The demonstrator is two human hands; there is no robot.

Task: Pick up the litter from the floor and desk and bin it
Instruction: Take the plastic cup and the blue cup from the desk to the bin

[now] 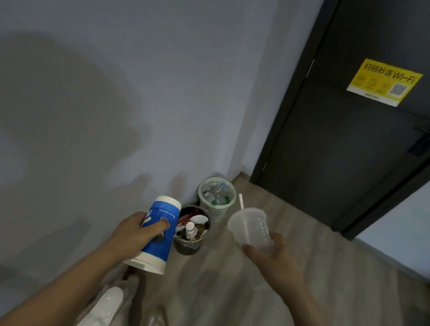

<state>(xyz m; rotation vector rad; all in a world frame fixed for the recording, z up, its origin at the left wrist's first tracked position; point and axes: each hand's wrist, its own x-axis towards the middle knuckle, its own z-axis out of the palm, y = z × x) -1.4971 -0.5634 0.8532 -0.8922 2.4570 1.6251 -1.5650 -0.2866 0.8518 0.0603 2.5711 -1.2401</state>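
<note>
Gripping a blue paper cup round its middle, the left hand has fingers and thumb clamped on it. The right hand curls its fingers under a clear lidded cup. Just beyond both sets of fingertips, the dark bin looks heaped, so a dropped cup may bounce out. The green basket behind it seems nearly as full.

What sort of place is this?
Probably the entrance corner of a guesthouse or rented room: a dark door with a yellow Wi-Fi sticker, and two small full bins, a green basket and a dark bin, on wood-look flooring.
</note>
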